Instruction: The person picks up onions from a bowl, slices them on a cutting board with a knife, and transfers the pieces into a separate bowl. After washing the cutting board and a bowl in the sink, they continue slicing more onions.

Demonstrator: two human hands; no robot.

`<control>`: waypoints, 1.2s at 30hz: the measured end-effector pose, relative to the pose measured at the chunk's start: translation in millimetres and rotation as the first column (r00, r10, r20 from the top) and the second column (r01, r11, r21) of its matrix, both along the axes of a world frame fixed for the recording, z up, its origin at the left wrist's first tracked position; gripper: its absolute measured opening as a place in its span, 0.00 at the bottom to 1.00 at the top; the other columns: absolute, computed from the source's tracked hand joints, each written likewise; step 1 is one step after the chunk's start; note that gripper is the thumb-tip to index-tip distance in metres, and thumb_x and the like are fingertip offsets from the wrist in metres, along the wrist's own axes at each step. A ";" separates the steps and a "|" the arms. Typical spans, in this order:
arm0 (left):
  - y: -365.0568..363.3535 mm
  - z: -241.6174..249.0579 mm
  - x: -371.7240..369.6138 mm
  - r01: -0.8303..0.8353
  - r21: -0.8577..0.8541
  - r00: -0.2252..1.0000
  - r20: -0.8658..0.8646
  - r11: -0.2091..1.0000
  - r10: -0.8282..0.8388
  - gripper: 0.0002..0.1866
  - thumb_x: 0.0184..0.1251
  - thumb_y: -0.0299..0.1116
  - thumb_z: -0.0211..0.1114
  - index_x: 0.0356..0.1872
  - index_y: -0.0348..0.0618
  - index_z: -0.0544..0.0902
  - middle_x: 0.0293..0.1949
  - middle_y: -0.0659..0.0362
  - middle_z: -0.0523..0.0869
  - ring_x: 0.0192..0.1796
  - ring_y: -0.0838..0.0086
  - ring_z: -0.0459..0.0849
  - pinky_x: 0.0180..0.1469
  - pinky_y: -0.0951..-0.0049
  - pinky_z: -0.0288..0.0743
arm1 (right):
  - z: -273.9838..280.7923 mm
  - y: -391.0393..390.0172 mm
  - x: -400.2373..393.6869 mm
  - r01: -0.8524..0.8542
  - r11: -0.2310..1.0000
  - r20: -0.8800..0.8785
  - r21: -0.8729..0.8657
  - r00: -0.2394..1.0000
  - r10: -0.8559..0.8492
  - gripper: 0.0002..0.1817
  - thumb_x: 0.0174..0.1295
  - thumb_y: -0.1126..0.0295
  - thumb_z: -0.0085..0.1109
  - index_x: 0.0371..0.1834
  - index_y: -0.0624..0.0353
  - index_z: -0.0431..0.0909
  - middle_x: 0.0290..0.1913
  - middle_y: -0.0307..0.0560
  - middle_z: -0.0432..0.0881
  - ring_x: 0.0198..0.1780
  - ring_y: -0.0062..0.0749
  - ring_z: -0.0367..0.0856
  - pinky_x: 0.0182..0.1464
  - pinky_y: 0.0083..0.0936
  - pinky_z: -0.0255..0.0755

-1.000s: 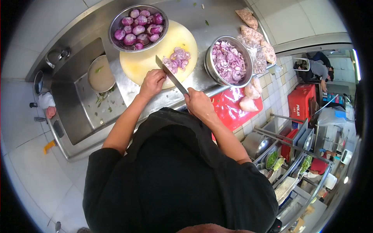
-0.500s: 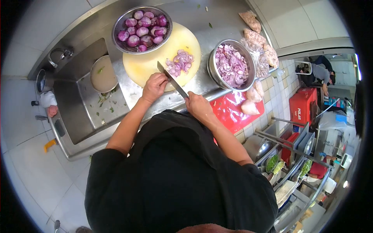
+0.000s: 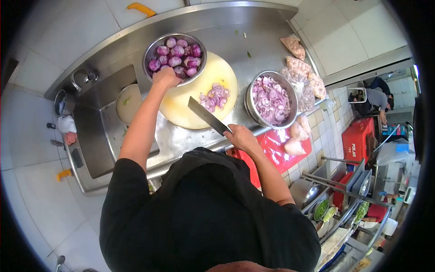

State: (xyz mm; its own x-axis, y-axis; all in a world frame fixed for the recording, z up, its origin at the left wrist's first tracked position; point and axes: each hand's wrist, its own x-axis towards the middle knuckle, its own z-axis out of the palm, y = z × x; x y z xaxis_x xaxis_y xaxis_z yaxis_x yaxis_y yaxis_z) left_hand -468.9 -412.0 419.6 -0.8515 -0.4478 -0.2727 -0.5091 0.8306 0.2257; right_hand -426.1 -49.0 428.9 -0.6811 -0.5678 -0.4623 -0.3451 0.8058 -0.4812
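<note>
Right hand [image 3: 243, 137]: fingers closed around the handle of the knife [image 3: 207, 116], blade angled over the near part of the round cutting board [image 3: 179, 109]. Sliced onion [image 3: 215, 96] lies in a loose pile on the board, beyond the blade. To the right, a metal bowl [image 3: 248, 105] holds more onion slices [image 3: 272, 99] on the steel table [image 3: 217, 41]. Left hand [image 3: 166, 78]: at the near rim of the colander [image 3: 205, 59], reaching in at the whole peeled onions [image 3: 176, 61]; fingertips hidden, cannot tell whether apart, together or clamped. Filled plastic bags [image 3: 297, 67] lie beyond the bowl
</note>
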 end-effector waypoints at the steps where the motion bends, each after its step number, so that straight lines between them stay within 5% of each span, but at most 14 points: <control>1: -6.3 -10.8 -8.5 0.025 0.022 0.996 0.080 0.999 -0.026 0.27 0.54 0.49 0.78 0.47 0.36 0.91 0.51 0.45 0.92 0.54 0.52 0.91 0.52 0.53 0.83 | -3.2 -1.0 -5.9 0.028 1.000 -0.029 0.001 0.999 -0.028 0.18 0.73 0.56 0.58 0.48 0.63 0.83 0.44 0.68 0.87 0.50 0.68 0.85 0.56 0.57 0.77; 5: -39.1 -20.4 -15.3 0.099 0.400 0.989 0.065 0.911 -0.136 0.26 0.52 0.47 0.79 0.44 0.33 0.91 0.46 0.48 0.93 0.42 0.61 0.91 0.50 0.61 0.84 | -0.4 -3.9 -20.3 0.063 0.998 -0.083 -0.020 0.995 -0.064 0.19 0.73 0.57 0.57 0.49 0.63 0.83 0.44 0.69 0.87 0.51 0.69 0.85 0.57 0.58 0.77; 7: -36.0 -3.5 8.4 0.066 0.780 0.987 -0.142 0.622 0.073 0.20 0.60 0.37 0.76 0.51 0.37 0.89 0.47 0.56 0.92 0.43 0.72 0.89 0.49 0.68 0.83 | -10.3 -2.9 -17.4 0.093 0.994 -0.073 -0.058 0.993 -0.097 0.19 0.72 0.56 0.59 0.48 0.63 0.84 0.45 0.70 0.87 0.52 0.68 0.85 0.57 0.58 0.76; 9: -33.1 5.2 30.2 0.177 0.972 0.929 -0.218 0.156 0.298 0.18 0.63 0.31 0.75 0.54 0.41 0.88 0.49 0.60 0.91 0.46 0.75 0.89 0.50 0.71 0.82 | -15.7 -4.2 -7.6 0.099 0.990 -0.050 -0.099 0.993 -0.105 0.18 0.73 0.58 0.57 0.47 0.64 0.83 0.44 0.72 0.87 0.51 0.69 0.85 0.57 0.59 0.76; 12: -4.0 10.3 59.0 0.360 0.926 0.863 -0.377 0.115 0.337 0.18 0.66 0.26 0.73 0.57 0.44 0.86 0.52 0.63 0.89 0.49 0.76 0.87 0.52 0.75 0.81 | -20.7 -9.1 5.4 0.159 0.986 -0.031 -0.059 0.986 -0.161 0.18 0.73 0.59 0.57 0.47 0.65 0.82 0.43 0.73 0.87 0.50 0.70 0.85 0.56 0.60 0.76; 15: 46.3 -20.8 79.5 0.330 0.849 0.869 -0.444 0.413 0.219 0.17 0.66 0.24 0.72 0.56 0.40 0.86 0.51 0.62 0.90 0.50 0.77 0.86 0.55 0.73 0.80 | -25.5 -8.0 4.8 0.177 0.981 -0.025 -0.079 0.983 -0.180 0.18 0.73 0.59 0.57 0.47 0.66 0.82 0.42 0.74 0.86 0.50 0.71 0.85 0.56 0.60 0.76; 17: 88.5 -55.2 93.4 0.311 0.686 0.889 -0.456 0.658 0.055 0.18 0.64 0.23 0.71 0.56 0.37 0.84 0.51 0.59 0.90 0.52 0.70 0.87 0.56 0.67 0.81 | -26.5 -7.2 5.2 0.182 0.980 -0.039 -0.085 0.982 -0.185 0.17 0.72 0.59 0.57 0.46 0.65 0.82 0.41 0.73 0.87 0.49 0.71 0.85 0.56 0.60 0.76; 18: 98.5 -87.3 98.5 0.430 0.465 0.836 -0.528 0.773 -0.147 0.20 0.59 0.24 0.74 0.55 0.38 0.85 0.53 0.53 0.89 0.54 0.59 0.88 0.56 0.61 0.81 | -24.6 -7.6 6.0 0.183 0.979 -0.036 -0.087 0.982 -0.187 0.17 0.72 0.59 0.57 0.47 0.65 0.82 0.41 0.73 0.87 0.49 0.71 0.85 0.56 0.60 0.76; 22: 122.0 -84.7 118.3 0.390 0.202 0.637 -0.764 0.898 -0.104 0.16 0.57 0.25 0.75 0.47 0.39 0.86 0.52 0.49 0.87 0.57 0.53 0.85 0.59 0.59 0.79 | 2.4 -8.4 16.6 0.181 0.983 -0.040 -0.043 0.982 -0.183 0.16 0.73 0.59 0.58 0.47 0.63 0.80 0.40 0.72 0.87 0.48 0.70 0.86 0.54 0.60 0.77; 25: 119.2 -78.5 124.2 0.384 0.330 0.694 -0.720 0.862 -0.033 0.14 0.58 0.25 0.73 0.45 0.37 0.86 0.50 0.50 0.87 0.58 0.53 0.84 0.60 0.61 0.78 | 10.7 -8.3 26.5 0.169 0.986 -0.062 -0.009 0.984 -0.169 0.15 0.74 0.59 0.57 0.47 0.62 0.79 0.39 0.70 0.87 0.47 0.69 0.86 0.53 0.61 0.78; 28: 114.9 -77.6 119.7 0.534 0.245 0.637 -0.746 0.810 -0.194 0.12 0.56 0.21 0.70 0.42 0.37 0.85 0.46 0.50 0.85 0.52 0.53 0.83 0.56 0.60 0.79 | -2.1 -8.6 30.0 0.149 0.989 -0.065 0.000 0.987 -0.148 0.15 0.74 0.60 0.58 0.46 0.63 0.79 0.36 0.71 0.86 0.45 0.72 0.85 0.50 0.62 0.76; 36: 107.0 -78.0 104.7 0.604 0.236 0.672 -0.663 0.761 -0.328 0.10 0.52 0.19 0.67 0.37 0.35 0.82 0.40 0.49 0.82 0.46 0.51 0.81 0.51 0.58 0.77 | -1.9 -14.0 33.1 0.055 0.998 -0.165 -0.038 0.985 -0.060 0.13 0.74 0.62 0.56 0.45 0.62 0.78 0.35 0.69 0.87 0.43 0.69 0.87 0.50 0.60 0.79</control>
